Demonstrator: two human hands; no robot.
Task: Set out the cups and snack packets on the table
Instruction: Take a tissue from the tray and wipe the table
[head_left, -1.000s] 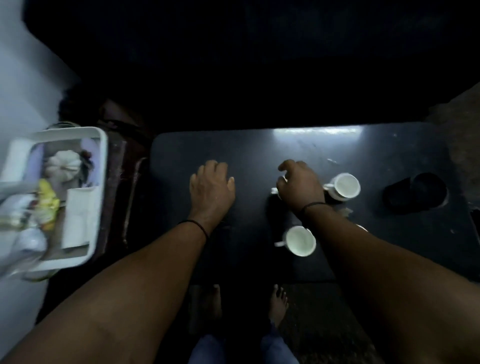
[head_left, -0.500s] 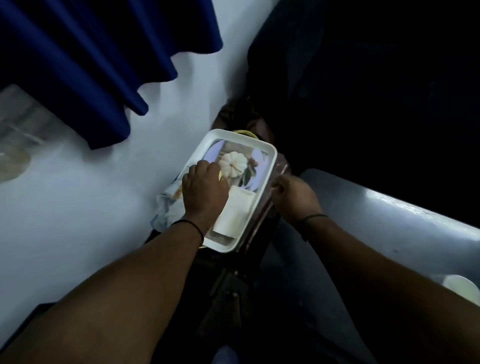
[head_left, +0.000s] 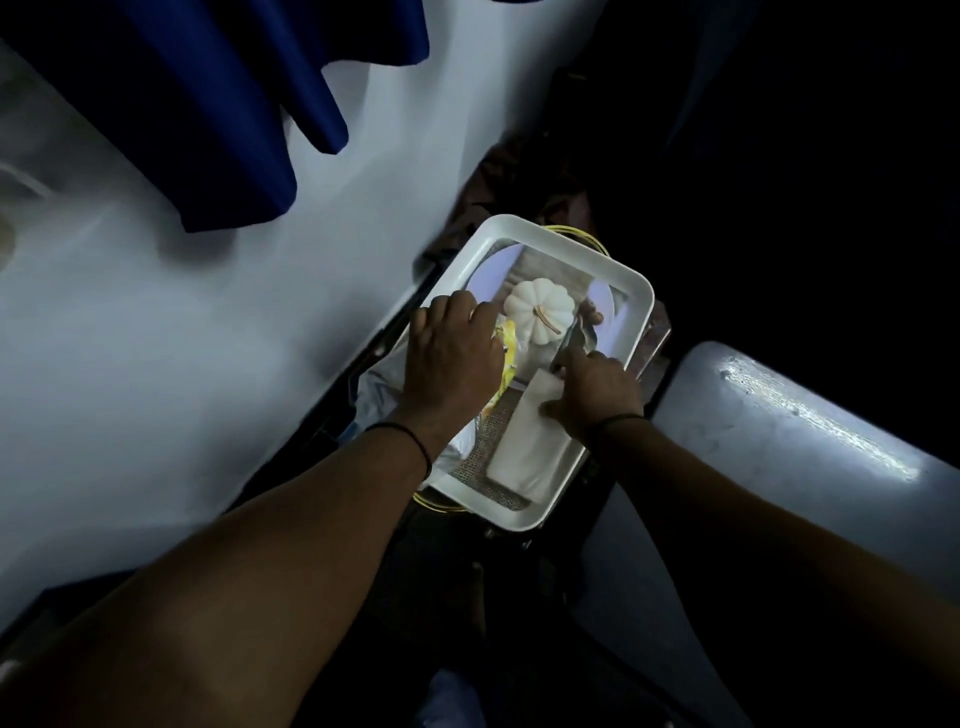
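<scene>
A white tray (head_left: 638, 291) with a pumpkin picture on its floor sits left of the dark table (head_left: 769, 431). My left hand (head_left: 452, 358) lies palm down over a yellow snack packet (head_left: 508, 358) at the tray's left side, with its fingers curled around the packet. Further right, my right hand (head_left: 597, 387) rests on the upper corner of a flat white packet (head_left: 530, 452) in the tray's near half. Whether it grips that packet is unclear. No cups are in view.
A pale wall (head_left: 208, 338) runs along the left, with a blue curtain (head_left: 234, 104) hanging over it. Crumpled clear plastic (head_left: 379, 395) lies against the tray's left edge. The tray stands on a dark stand with a thin yellow wire rim (head_left: 576, 234).
The view swung from the table and cups to the tray. My left hand went onto the yellow packet, and my right hand moved from the tray's right rim onto the white packet.
</scene>
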